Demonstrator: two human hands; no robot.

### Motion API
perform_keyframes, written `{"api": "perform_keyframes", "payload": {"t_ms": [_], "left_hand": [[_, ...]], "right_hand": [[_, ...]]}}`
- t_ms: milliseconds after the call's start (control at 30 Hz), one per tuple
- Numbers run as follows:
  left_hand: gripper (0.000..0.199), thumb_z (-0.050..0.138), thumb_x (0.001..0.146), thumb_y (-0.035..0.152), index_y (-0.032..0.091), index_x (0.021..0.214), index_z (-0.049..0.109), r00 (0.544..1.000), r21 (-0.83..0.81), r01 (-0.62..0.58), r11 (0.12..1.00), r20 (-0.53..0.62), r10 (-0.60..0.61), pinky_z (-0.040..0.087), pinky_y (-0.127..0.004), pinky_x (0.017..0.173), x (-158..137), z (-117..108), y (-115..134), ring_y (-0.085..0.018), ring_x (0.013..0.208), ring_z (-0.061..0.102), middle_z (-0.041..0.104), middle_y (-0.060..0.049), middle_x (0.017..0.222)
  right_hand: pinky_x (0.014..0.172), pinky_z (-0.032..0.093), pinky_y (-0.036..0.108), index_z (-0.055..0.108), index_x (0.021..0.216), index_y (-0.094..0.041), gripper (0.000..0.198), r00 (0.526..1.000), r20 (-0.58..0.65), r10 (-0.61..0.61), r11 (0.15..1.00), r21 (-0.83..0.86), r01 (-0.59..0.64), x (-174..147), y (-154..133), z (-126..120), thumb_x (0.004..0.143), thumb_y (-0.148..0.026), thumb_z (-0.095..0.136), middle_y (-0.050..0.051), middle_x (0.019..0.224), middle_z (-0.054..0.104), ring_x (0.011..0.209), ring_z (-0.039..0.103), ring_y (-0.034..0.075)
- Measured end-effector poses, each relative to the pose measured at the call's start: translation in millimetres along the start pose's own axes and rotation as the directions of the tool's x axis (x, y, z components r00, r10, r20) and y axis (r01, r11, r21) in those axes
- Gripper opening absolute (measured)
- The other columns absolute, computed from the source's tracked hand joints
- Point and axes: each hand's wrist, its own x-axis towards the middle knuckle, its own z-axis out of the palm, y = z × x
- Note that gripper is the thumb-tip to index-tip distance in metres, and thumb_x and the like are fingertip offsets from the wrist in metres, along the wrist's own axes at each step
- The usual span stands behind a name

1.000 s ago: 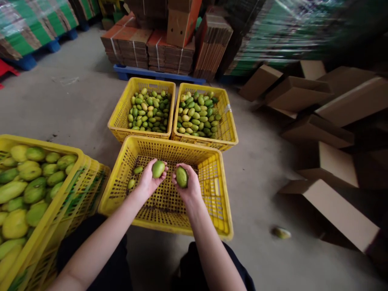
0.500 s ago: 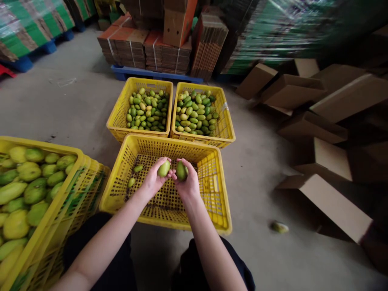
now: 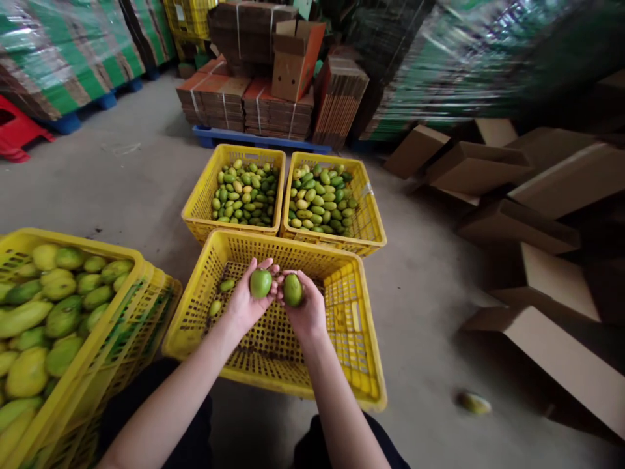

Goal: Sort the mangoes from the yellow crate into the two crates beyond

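Observation:
Above the near yellow crate (image 3: 359, 312), my left hand (image 3: 247, 303) cradles a green mango (image 3: 260, 284) on its palm and fingers. My right hand (image 3: 310, 309) is closed around a second green mango (image 3: 293, 290), thumb along its side. The fingertips of both hands meet or nearly meet between the two fruits. Two small green mangoes (image 3: 226, 285) lie at the left inside this crate, on its perforated floor. Part of the crate floor is hidden by my hands and forearms.
Two yellow crates of small mangoes (image 3: 244, 192) stand just beyond. At left, a stacked crate (image 3: 139, 260) holds larger mangoes. Flattened cartons (image 3: 278, 114) sit on a blue pallet (image 3: 263, 139). Open cardboard boxes (image 3: 556, 273) lie right, near one mango (image 3: 474, 402) on the floor.
The camera view has shifted, so the crates appear lower. My left hand has opened more under its mango, showing more of the fruit; the right mango has been turned slightly.

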Motion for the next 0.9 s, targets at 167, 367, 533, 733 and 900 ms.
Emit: {"api": "perform_keyframes", "payload": {"t_ms": [167,367,533,733,900], "left_hand": [[0.025,0.061,0.081,0.026,0.012,0.061,0.066,0.994,0.115,-0.111,0.987,0.006,0.111,0.044,-0.022,0.05,-6.3,-1.7,-0.3,-0.01,0.051,0.055,0.062,-0.004,0.06],[0.031,0.059,0.079,0.029,0.014,0.052,0.061,0.981,0.176,-0.182,0.967,0.098,0.167,0.041,-0.023,0.051,-8.0,-1.8,-1.6,-0.009,0.048,0.05,0.055,-0.001,0.056],[0.036,0.061,0.082,0.033,0.015,0.05,0.059,0.98,0.217,-0.196,0.956,0.073,0.185,0.04,-0.023,0.052,-7.9,1.0,-0.3,-0.008,0.048,0.049,0.054,0.0,0.057],[0.035,0.061,0.083,0.034,0.015,0.054,0.066,0.926,0.422,-0.378,0.824,0.183,0.331,0.044,-0.025,0.058,-12.9,1.0,2.5,-0.012,0.055,0.055,0.062,-0.003,0.062],[0.037,0.062,0.086,0.035,0.017,0.054,0.067,0.873,0.516,-0.473,0.714,0.164,0.46,0.046,-0.025,0.067,-14.2,-2.6,-0.1,-0.015,0.064,0.06,0.066,-0.004,0.063]], "right_hand": [[0.053,0.045,0.027,0.066,0.057,-0.019,0.025,0.967,-0.078,-0.243,0.961,-0.157,0.229,-7.7,12.3,5.5,0.069,-0.041,0.071,0.001,0.059,0.066,0.053,0.056,0.014],[0.05,0.042,0.027,0.068,0.054,-0.02,0.024,0.958,-0.05,-0.281,0.945,-0.189,0.267,-10.4,17.2,10.9,0.067,-0.04,0.073,0.001,0.053,0.063,0.047,0.053,0.013],[0.047,0.039,0.026,0.067,0.055,-0.019,0.026,0.968,-0.017,-0.249,0.953,-0.182,0.242,-8.4,12.3,13.2,0.067,-0.041,0.073,0.002,0.053,0.063,0.047,0.053,0.013],[0.048,0.037,0.026,0.067,0.054,-0.019,0.027,0.963,-0.009,-0.27,0.936,-0.235,0.26,-6.8,11.9,8.2,0.068,-0.042,0.073,0.001,0.053,0.061,0.048,0.05,0.012],[0.049,0.037,0.025,0.066,0.056,-0.02,0.025,0.948,-0.006,-0.318,0.92,-0.242,0.308,-4.6,17.2,6.1,0.072,-0.039,0.071,-0.001,0.057,0.059,0.053,0.048,0.012]]}}
